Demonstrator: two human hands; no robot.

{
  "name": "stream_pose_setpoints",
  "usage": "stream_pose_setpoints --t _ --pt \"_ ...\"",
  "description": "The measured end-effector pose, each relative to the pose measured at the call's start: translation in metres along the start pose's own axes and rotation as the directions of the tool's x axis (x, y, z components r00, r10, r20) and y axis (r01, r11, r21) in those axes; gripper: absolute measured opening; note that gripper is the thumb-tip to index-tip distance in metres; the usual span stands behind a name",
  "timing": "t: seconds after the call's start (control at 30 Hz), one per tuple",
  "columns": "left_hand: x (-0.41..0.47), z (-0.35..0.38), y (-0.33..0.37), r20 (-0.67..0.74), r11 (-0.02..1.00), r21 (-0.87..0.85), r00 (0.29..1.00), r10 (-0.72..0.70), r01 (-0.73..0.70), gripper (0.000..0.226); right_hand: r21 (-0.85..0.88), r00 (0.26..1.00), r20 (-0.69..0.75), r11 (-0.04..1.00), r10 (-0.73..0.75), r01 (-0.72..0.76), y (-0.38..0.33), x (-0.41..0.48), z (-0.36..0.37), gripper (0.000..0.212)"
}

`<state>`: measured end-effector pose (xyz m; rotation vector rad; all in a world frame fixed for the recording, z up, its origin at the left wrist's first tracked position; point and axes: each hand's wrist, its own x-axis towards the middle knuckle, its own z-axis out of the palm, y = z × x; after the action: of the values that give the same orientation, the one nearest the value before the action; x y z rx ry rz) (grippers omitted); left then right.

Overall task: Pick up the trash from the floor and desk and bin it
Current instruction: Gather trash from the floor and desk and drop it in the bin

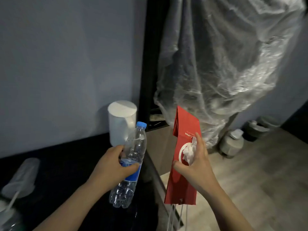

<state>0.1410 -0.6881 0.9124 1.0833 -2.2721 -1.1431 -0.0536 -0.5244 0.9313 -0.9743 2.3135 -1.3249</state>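
Left hand [115,165] gripping clear blue-capped plastic bottle [133,157], right hand [198,170] pinching red paper bag [183,129] plus crumpled white tissue [188,152] — tissue likely needing tighter pinch.

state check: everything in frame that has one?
bottle: capped, tilted, gripped by left hand
red paper bag: folded flat, upside down, held by right hand
tissue: crumpled, pinched against the bag
plastic cup: on its side on the desk
white jug: upright, lid on
bin: upright on the floor, lined
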Motion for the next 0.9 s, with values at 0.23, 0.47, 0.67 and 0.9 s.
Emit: stream_pose_setpoints --t 0.23,0.47,0.67,0.9 --pt "0.009 0.131 0.134 0.152 0.977 -0.065 0.966 0.208 -0.201 0.046 -0.013 0.961 -0.274 0.999 0.046 -0.051 0.06 -0.033 -0.168 0.117" --pt "0.014 0.243 0.24 0.264 0.927 -0.118 0.888 0.376 -0.357 0.046 0.004 0.866 -0.485 0.991 0.12 -0.135 0.112 -0.069 -0.29 0.114" --pt "0.038 0.319 0.299 0.379 0.883 -0.19 0.798 0.469 -0.429 0.043 0.029 0.79 -0.582 0.976 0.193 -0.217 0.153 -0.068 -0.353 0.117" --pt "0.113 0.406 0.354 0.427 0.857 -0.243 0.742 0.516 -0.455 0.064 0.027 0.731 -0.639 0.957 0.239 -0.289 0.198 -0.005 -0.412 0.114"
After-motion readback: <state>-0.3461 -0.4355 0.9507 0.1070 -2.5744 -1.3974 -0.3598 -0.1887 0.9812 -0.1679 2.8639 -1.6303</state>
